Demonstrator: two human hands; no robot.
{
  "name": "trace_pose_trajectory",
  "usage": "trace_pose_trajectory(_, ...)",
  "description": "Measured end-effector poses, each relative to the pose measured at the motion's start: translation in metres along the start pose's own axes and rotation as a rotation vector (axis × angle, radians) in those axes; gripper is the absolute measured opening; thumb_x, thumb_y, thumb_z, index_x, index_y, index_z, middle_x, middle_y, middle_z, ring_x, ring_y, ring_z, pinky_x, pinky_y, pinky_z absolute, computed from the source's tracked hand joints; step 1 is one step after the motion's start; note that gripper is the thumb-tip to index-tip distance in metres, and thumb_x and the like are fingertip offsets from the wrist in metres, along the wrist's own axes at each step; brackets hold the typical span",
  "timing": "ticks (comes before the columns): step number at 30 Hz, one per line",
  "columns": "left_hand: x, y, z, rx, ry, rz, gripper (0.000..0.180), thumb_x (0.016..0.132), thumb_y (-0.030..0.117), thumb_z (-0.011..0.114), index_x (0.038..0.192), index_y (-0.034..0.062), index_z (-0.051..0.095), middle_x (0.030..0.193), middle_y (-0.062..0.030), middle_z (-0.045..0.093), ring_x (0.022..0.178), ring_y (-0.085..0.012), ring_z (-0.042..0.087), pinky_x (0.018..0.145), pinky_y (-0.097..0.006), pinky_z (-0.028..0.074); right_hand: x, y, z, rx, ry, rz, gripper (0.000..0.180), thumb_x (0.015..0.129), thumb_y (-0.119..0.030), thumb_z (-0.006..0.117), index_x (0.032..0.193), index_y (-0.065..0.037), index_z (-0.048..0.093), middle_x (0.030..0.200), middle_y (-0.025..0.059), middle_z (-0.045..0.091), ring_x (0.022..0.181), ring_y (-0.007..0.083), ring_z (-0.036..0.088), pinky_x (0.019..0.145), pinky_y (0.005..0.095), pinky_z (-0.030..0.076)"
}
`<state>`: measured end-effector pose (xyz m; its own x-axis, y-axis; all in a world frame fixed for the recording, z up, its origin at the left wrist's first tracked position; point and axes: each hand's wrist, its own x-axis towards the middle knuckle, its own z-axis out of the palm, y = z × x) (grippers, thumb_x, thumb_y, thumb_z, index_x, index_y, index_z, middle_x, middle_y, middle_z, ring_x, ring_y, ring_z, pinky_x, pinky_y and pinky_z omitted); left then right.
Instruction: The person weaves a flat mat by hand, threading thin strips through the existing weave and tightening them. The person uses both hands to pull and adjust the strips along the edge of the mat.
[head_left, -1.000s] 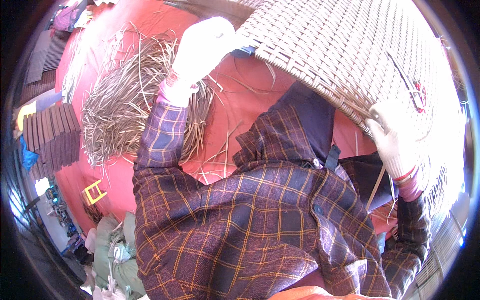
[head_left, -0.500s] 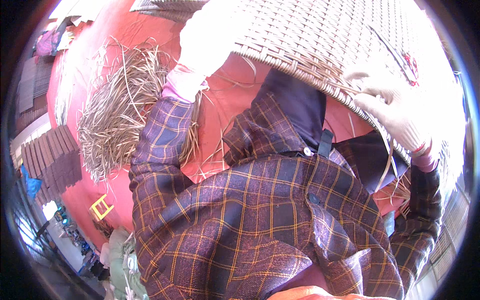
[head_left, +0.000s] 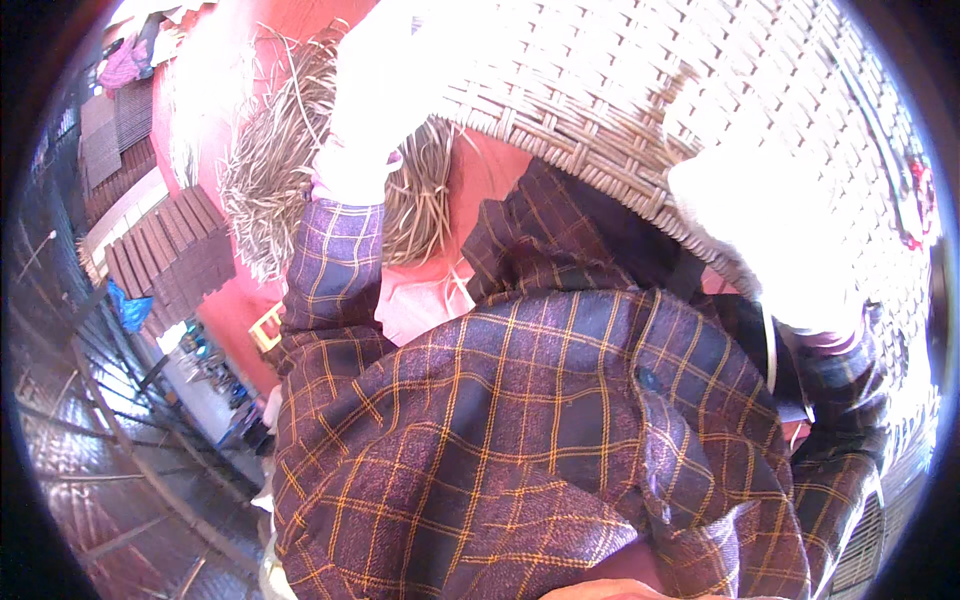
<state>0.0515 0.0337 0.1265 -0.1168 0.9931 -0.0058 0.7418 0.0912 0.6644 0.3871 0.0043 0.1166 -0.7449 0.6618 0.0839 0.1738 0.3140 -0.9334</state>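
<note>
Head view: I saw L hand point(head_left: 385, 90), white-gloved, grip clenched on woven basket point(head_left: 640, 90) rim, top centre. R hand point(head_left: 775, 245) grasped basket's lower edge at right. Straw pile point(head_left: 290, 180) lay on red floor point(head_left: 500, 175) beside L arm.

White gloves point(head_left: 770, 240), pink cuffs, and purple plaid shirt point(head_left: 520, 440) with orange lines.

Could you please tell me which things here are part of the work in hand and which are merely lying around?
In hand:
- large pale woven basket panel
- left hand in a white glove, on the panel's edge
- right hand in a white glove, on the panel's lower rim

Lying about:
- heap of loose dry straw-coloured strips on the red sheet
- dark brown slatted wooden panels
- blue bag
</note>
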Motion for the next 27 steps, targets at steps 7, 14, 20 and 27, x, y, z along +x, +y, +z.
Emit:
trace_pose_trajectory(7,-0.003,-0.038,-0.014,0.167,0.042,0.473,0.049,0.101,0.014,0.067,0.141,-0.0092,0.055,0.120,-0.0238,0.071,0.107,-0.0250,0.072,0.091,-0.033,0.057,0.005,-0.033,0.002,0.610,0.132,0.556,0.034,0.098,-0.034,0.067,0.091,-0.001,0.067,0.080,0.0095,0.063,0.070,0.0191,0.056,0.067,0.0331,0.046)
trace_pose_trajectory(14,-0.029,-0.093,-0.014,-0.369,-0.061,0.224,0.035,0.098,0.009,0.062,0.130,-0.0039,0.065,0.122,-0.0133,0.073,0.110,-0.0206,0.070,0.097,-0.034,0.055,0.021,-0.019,-0.011,0.667,-0.045,0.193,0.045,0.102,-0.039,0.060,0.073,-0.007,0.048,0.066,0.0043,0.046,0.062,0.0182,0.040,0.058,0.0344,0.032)
trace_pose_trajectory(20,-0.023,-0.130,0.019,-1.394,-0.784,0.182,0.037,0.085,0.010,0.079,0.118,-0.0025,0.066,0.096,-0.0066,0.071,0.085,-0.0183,0.069,0.070,-0.034,0.055,0.000,-0.026,-0.007,0.607,-0.006,0.257,0.041,0.104,-0.038,0.059,0.077,-0.010,0.048,0.067,0.0032,0.044,0.063,0.0189,0.041,0.059,0.0342,0.033)
trace_pose_trajectory(27,-0.020,-0.134,0.045,-1.294,-0.509,0.169,0.041,0.080,0.012,0.085,0.118,0.0051,0.070,0.107,-0.0048,0.075,0.094,-0.0160,0.069,0.087,-0.032,0.057,0.015,-0.038,-0.014,0.704,-0.103,0.230,0.042,0.101,-0.039,0.063,0.071,-0.014,0.049,0.064,0.0047,0.049,0.061,0.0194,0.045,0.058,0.0343,0.035)
